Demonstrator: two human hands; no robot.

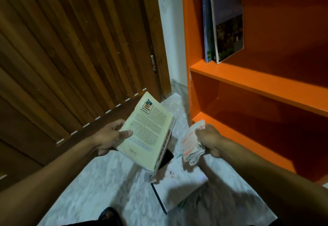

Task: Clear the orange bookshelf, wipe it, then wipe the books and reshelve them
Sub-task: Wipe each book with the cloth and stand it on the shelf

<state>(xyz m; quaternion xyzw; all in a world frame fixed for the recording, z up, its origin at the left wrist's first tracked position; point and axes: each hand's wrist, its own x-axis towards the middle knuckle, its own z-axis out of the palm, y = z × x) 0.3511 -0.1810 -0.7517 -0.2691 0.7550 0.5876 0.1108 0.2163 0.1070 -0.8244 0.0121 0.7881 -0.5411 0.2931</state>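
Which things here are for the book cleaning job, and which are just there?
For the job:
- orange bookshelf
- cream book in the left hand
- cloth in the right hand
- two shelved books
- floor books

Just there:
- wooden door
- marble floor

A cream paperback [147, 133] tilted back-cover up above floor books [179, 188]; two books [223, 25] leaned on the orange bookshelf [257, 87]; crumpled cloth [192, 144] beside.

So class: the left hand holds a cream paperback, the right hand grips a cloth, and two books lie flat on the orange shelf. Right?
Not quite. In the head view the two books stand upright on the orange shelf, not flat. The left hand holds the paperback; the right hand grips the cloth.
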